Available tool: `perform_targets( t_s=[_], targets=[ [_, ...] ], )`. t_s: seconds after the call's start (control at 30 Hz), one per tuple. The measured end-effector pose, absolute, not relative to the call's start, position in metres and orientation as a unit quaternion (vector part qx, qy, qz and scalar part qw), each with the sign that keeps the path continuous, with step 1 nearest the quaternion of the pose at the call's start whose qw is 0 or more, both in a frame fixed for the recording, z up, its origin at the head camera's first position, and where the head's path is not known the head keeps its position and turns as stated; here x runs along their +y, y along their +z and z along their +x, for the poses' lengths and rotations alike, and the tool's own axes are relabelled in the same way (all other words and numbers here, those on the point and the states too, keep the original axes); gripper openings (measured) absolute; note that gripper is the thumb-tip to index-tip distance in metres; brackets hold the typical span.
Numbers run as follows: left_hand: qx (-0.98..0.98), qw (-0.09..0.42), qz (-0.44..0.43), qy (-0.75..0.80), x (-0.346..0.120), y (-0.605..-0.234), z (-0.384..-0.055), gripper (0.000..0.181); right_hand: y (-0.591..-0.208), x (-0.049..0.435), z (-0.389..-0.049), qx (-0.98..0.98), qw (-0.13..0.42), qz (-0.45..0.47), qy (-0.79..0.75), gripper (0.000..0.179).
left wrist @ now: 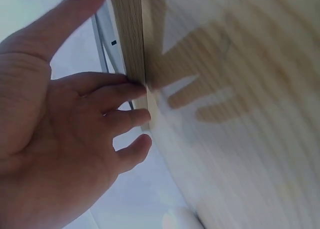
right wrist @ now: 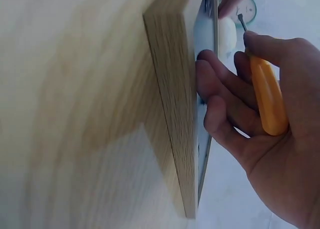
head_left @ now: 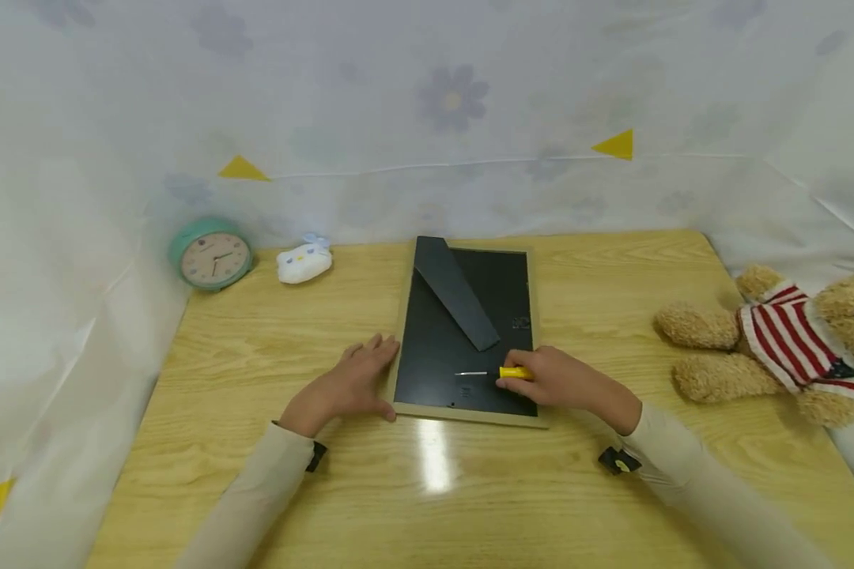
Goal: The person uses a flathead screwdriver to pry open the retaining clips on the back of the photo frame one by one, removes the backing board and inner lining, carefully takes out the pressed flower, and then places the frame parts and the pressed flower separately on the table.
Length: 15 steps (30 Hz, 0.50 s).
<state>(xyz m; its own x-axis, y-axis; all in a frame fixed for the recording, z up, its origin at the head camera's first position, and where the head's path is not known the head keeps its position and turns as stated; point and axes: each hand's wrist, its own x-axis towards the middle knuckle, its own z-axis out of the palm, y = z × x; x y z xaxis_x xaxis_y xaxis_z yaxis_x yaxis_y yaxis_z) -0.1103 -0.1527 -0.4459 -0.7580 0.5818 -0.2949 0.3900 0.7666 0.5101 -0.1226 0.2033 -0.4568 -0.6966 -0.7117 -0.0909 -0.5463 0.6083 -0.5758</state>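
Note:
A picture frame (head_left: pixel 427 379) lies face down on the table, its black back up and its wooden rim (right wrist: pixel 172 99) around it. The black stand (head_left: pixel 455 292) runs slantwise across the back. My left hand (head_left: pixel 352 379) touches the frame's left side, fingers spread; in the left wrist view the fingertips (left wrist: pixel 142 116) rest at the rim. My right hand (head_left: pixel 558 379) holds a screwdriver by its yellow handle (right wrist: pixel 267 96), over the lower right of the back. The metal shaft (head_left: pixel 472 373) points left, above the black panel.
At the back left stand a green alarm clock (head_left: pixel 213 257) and a small white plush toy (head_left: pixel 304 261). A teddy bear (head_left: pixel 790 340) in a striped shirt lies at the right edge of the wooden table (head_left: pixel 512 490). White patterned cloth (head_left: pixel 370 95) hangs behind.

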Motion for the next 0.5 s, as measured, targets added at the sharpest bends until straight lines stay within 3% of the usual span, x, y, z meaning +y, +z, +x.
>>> perform_targets(
  t_s=[0.13,0.33,0.5],
  targets=[
    [0.916,0.215,0.266,0.210,-0.158,-0.445,-0.113,0.107,-0.459,0.196,-0.111,0.862,0.178,-0.374,-0.291,0.021],
    [0.914,0.219,0.268,0.212,-0.158,-0.443,-0.113,0.104,-0.464,0.188,-0.100,0.868,0.160,-0.379,-0.279,0.023],
    [0.916,0.204,0.282,0.200,-0.158,-0.442,-0.112,0.096,-0.467,0.181,-0.087,0.846,0.205,-0.374,-0.320,0.022]
  ],
)
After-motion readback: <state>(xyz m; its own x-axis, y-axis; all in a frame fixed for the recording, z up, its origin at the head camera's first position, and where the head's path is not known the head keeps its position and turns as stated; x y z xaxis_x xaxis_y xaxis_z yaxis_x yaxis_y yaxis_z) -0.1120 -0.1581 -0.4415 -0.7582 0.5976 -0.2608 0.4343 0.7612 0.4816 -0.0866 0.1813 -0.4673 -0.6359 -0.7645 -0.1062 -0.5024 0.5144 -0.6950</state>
